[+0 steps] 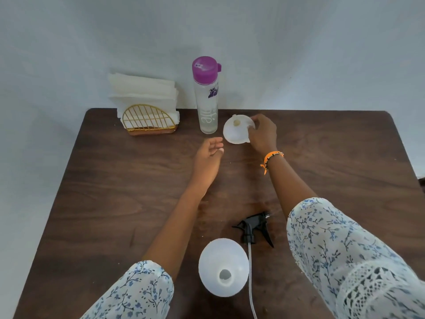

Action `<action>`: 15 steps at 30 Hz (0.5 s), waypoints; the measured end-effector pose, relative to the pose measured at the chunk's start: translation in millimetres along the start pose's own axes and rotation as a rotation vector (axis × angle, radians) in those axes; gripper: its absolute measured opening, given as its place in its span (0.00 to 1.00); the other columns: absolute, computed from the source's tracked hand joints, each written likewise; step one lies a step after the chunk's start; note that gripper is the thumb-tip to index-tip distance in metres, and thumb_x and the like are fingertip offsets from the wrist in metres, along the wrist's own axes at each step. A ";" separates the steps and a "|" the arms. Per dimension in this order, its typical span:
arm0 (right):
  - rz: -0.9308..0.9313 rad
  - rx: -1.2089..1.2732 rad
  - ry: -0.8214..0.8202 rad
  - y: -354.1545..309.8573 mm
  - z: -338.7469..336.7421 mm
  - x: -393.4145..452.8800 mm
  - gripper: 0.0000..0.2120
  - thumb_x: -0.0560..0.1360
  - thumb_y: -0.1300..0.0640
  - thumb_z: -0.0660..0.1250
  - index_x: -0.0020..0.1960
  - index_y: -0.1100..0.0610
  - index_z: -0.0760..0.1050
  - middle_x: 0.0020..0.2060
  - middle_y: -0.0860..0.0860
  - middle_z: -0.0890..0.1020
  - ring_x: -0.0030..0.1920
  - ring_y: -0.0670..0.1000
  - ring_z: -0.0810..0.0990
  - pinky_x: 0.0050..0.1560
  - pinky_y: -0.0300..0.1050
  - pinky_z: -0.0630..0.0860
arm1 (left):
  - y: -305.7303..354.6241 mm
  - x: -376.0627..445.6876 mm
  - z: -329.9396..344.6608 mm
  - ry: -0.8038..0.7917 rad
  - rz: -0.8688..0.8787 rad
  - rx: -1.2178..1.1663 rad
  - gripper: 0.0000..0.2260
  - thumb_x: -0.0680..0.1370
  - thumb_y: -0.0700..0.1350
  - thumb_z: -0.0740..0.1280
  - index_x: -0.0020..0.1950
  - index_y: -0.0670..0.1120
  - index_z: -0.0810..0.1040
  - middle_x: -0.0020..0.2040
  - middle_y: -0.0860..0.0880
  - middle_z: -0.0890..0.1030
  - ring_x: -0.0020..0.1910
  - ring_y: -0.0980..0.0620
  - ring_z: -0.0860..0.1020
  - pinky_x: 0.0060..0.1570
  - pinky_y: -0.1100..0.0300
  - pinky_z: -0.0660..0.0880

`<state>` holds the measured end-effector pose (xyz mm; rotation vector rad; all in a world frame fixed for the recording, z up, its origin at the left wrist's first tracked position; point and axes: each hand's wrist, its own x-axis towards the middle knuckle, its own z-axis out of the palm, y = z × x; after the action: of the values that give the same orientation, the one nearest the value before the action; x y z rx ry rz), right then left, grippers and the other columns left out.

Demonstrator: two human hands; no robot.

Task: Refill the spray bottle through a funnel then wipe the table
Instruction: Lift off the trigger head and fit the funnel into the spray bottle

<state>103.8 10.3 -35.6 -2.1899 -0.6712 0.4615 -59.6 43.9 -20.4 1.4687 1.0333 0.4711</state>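
A white spray bottle (pixel 224 268) stands near the front edge of the dark wooden table (pixel 115 180), its neck uncovered. Its black trigger head (pixel 253 229) lies beside it on the right, the dip tube trailing toward me. My right hand (pixel 262 132) grips the rim of a white funnel (pixel 234 131), tilted with its mouth facing me, at the back of the table. My left hand (pixel 209 155) hovers with fingers apart just left of the funnel and holds nothing. A clear water bottle with a purple cap (pixel 207 95) stands upright behind the funnel.
A gold wire holder with white paper napkins (pixel 147 111) sits at the back left by the wall. A grey wall runs along the table's far edge.
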 end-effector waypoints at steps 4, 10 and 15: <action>0.076 0.086 0.046 4.2 -7.2 -23.2 0.09 0.72 0.65 0.61 0.49 0.58 0.78 0.48 0.52 0.81 0.47 0.50 0.77 0.49 0.43 0.72 | 2.4 -13.2 2.8 0.013 0.015 -0.009 0.13 0.78 0.36 0.61 0.60 0.46 0.75 0.51 0.55 0.78 0.48 0.66 0.75 0.43 0.80 0.68; 0.056 0.203 -0.006 0.4 -29.3 -78.9 0.08 0.74 0.65 0.63 0.49 0.60 0.78 0.47 0.54 0.82 0.47 0.51 0.79 0.44 0.42 0.75 | 2.7 -58.2 -1.8 0.038 0.056 -0.085 0.12 0.77 0.35 0.62 0.55 0.51 0.76 0.49 0.55 0.79 0.46 0.70 0.76 0.43 0.78 0.69; -0.022 0.271 -0.007 -10.3 -49.1 -139.3 0.05 0.76 0.64 0.63 0.47 0.58 0.77 0.43 0.49 0.80 0.43 0.46 0.76 0.34 0.25 0.70 | 5.3 -109.4 -18.7 0.037 0.081 -0.153 0.10 0.78 0.37 0.62 0.52 0.52 0.76 0.46 0.52 0.81 0.46 0.58 0.79 0.42 0.74 0.73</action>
<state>15.6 -95.7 17.9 -1.9247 -0.5990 0.5170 -129.6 -33.1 18.6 1.3729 0.9480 0.6232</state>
